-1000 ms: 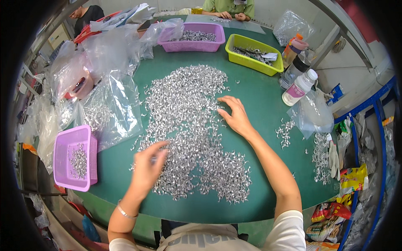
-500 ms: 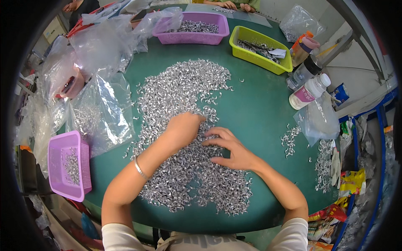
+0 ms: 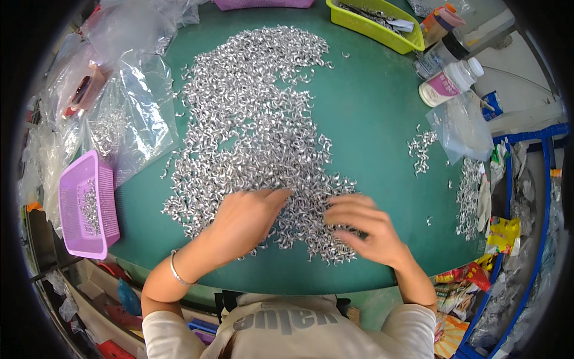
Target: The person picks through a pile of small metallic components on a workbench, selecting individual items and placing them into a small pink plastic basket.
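A wide heap of small curved silver metal pieces [image 3: 257, 107] is spread over the green table [image 3: 371, 119]. My left hand [image 3: 248, 218], with a silver bangle [image 3: 177, 267] at its wrist, rests on the heap's near left part. Its fingers reach rightward, loosely bent, and no held piece shows; the thumb is hidden. At the near right side of the heap is my right hand [image 3: 369, 227], slightly blurred, fingers and thumb apart among the pieces. Loose pieces lie between the two hands.
A purple basket [image 3: 107, 203] with some pieces stands at left, beside clear plastic bags [image 3: 140, 113]. A yellow-green basket [image 3: 376, 30] is at the back. On the right are a white bottle [image 3: 451, 84], a dark-capped bottle [image 3: 439, 57] and smaller piles of pieces [image 3: 421, 149].
Both hands have moved nearer to my body, and the pieces are now spread differently around them. The view has tilted, so the table's far end has partly left the picture.
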{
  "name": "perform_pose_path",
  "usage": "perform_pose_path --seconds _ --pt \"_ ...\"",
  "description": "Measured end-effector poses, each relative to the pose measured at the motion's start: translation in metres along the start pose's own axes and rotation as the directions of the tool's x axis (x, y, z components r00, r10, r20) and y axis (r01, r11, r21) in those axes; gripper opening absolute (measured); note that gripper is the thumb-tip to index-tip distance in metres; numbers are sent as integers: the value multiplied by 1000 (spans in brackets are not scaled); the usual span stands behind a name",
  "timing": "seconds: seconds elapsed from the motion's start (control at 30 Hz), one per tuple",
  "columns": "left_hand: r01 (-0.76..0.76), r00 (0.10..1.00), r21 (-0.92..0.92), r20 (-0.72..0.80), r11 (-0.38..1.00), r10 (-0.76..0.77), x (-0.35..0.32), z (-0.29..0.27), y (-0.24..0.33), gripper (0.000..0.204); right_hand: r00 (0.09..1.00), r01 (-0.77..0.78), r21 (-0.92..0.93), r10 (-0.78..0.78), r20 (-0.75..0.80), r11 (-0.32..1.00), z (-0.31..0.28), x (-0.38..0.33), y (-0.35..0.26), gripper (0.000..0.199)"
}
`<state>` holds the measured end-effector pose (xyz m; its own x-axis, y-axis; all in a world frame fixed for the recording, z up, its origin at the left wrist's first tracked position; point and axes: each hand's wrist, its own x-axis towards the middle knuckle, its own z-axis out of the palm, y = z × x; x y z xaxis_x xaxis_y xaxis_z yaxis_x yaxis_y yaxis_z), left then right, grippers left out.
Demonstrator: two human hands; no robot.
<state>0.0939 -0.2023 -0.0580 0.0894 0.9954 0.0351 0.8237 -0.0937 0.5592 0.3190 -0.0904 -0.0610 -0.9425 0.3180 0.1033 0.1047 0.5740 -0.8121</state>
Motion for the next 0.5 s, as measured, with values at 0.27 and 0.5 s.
perform_pose_path --seconds 0.27,0.5 --pt "-154 967 60 213 986 138 -33 35 36 54 981 -189 -500 181 -66 845 52 -37 -30 45" --pt "38 999 88 9 995 -39 -30 43 31 39 953 -226 -641 31 -300 733 29 -25 13 34"
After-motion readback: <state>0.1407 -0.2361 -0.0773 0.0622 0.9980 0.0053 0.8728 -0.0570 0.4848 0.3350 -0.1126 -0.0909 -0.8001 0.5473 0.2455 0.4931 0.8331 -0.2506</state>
